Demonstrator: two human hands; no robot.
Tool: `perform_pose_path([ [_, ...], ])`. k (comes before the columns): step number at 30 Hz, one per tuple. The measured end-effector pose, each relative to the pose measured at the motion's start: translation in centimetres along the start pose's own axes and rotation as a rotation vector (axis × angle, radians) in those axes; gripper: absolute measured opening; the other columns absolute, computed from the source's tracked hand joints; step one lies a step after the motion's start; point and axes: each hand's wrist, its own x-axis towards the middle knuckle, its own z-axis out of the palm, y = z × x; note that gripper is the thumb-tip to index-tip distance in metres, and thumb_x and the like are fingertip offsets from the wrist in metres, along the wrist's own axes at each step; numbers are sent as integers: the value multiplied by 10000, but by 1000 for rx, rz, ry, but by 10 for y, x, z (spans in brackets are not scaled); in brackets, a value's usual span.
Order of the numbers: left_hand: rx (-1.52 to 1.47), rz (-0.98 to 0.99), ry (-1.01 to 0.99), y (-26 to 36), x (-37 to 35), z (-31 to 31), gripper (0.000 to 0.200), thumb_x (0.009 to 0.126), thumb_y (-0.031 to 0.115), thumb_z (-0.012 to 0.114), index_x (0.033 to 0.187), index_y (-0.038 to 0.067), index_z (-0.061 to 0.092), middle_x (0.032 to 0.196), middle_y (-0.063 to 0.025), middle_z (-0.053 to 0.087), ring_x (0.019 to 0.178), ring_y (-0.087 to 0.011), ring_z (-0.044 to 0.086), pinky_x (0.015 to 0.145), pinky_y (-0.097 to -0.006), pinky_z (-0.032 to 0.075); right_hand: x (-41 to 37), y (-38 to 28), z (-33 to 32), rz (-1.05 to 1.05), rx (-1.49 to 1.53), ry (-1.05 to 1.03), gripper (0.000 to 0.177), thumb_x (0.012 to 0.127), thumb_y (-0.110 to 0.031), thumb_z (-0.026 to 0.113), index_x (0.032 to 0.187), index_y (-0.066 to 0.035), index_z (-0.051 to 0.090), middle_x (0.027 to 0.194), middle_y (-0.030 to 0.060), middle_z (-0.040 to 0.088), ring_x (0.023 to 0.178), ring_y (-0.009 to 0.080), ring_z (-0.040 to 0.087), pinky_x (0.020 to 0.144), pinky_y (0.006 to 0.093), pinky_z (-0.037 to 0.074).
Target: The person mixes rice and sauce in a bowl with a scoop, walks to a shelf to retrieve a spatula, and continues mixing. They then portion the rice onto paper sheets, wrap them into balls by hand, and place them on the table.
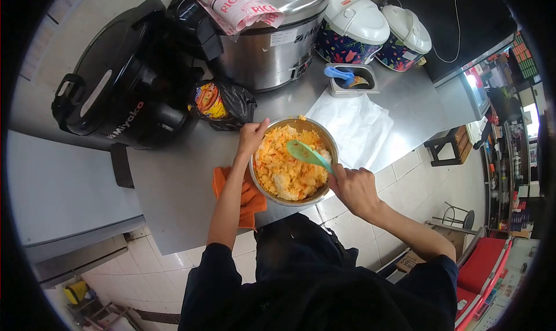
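A round metal bowl [332,139] of orange-coloured rice [272,157] with paler white clumps sits at the front edge of the steel table. My left hand [252,136] grips the bowl's left rim, thumb up along the edge. In my right hand [354,189] is the handle of a green rice paddle [307,153]; its blade lies over the rice near the middle of the bowl. An orange cloth [249,206] lies beside the bowl, under my left forearm.
Behind the bowl stand a large steel rice cooker [255,56], a black Miyako cooker [124,82] and two flowered cookers [353,30]. White paper [353,128], a small metal container [370,82] with blue-handled utensils, and a black plastic bag [236,105] lie on the steel table [165,186].
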Motion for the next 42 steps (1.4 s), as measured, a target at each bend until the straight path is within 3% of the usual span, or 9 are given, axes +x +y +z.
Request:
perform_pose_path([
  [2,-4,-7,2,-5,1,1,524,844,376,531,574,-71,482,432,-52,301,452,-71,301,422,-307,292,5,-11,-2,57,81,-121,233,854,-222,474,710,-40,486,477,87,516,429,248,541,399,359,423],
  [6,18,23,-29,-3,2,-1,529,845,378,527,571,-71,479,435,-63,297,450,-80,303,424,-313,297,9,-11,42,4,77,-313,257,872,-222,445,731,-24,525,501,104,537,477,254,579,406,348,447],
  [10,48,23,-37,-7,2,-1,530,844,378,529,573,-74,473,439,-73,289,448,-86,300,426,-320,297,39,9,59,13,-108,-289,193,837,-188,480,739,-50,572,553,80,569,534,216,606,437,316,461],
  [16,26,0,-30,-1,0,-1,527,841,379,533,581,-77,473,439,-94,303,447,-88,316,431,-315,310,70,11,-23,40,-453,-452,71,679,-96,582,647,-122,640,645,24,610,632,150,614,486,273,451],
  [21,57,3,30,-1,0,1,529,836,384,538,577,-73,482,434,-113,329,440,-85,323,430,-320,306,46,-1,36,-96,-237,-571,118,719,-84,547,691,-87,662,733,89,640,703,188,631,557,285,483],
  [24,70,17,21,-3,0,0,526,833,387,541,581,-71,490,432,-113,334,437,-85,324,426,-321,304,46,2,74,-47,-173,-557,144,744,-105,522,723,-64,658,750,120,638,717,225,633,588,308,494],
  [26,43,31,25,-4,0,2,526,833,387,540,583,-72,491,433,-114,333,436,-85,325,426,-321,305,52,11,82,186,-5,-579,172,760,-130,501,755,-47,651,754,138,636,737,255,632,631,342,499],
  [31,-2,20,13,-2,0,2,520,838,382,536,593,-75,497,435,-116,335,433,-91,328,429,-322,309,64,12,42,223,18,-546,177,751,-120,492,742,-30,643,737,157,630,715,268,633,629,354,501],
  [42,28,8,-20,0,1,-1,499,847,381,521,634,-70,538,439,-105,381,445,-88,353,443,-315,327,76,-22,-23,-28,-279,-355,86,682,-98,563,627,-116,627,610,64,606,602,195,612,488,305,438],
])
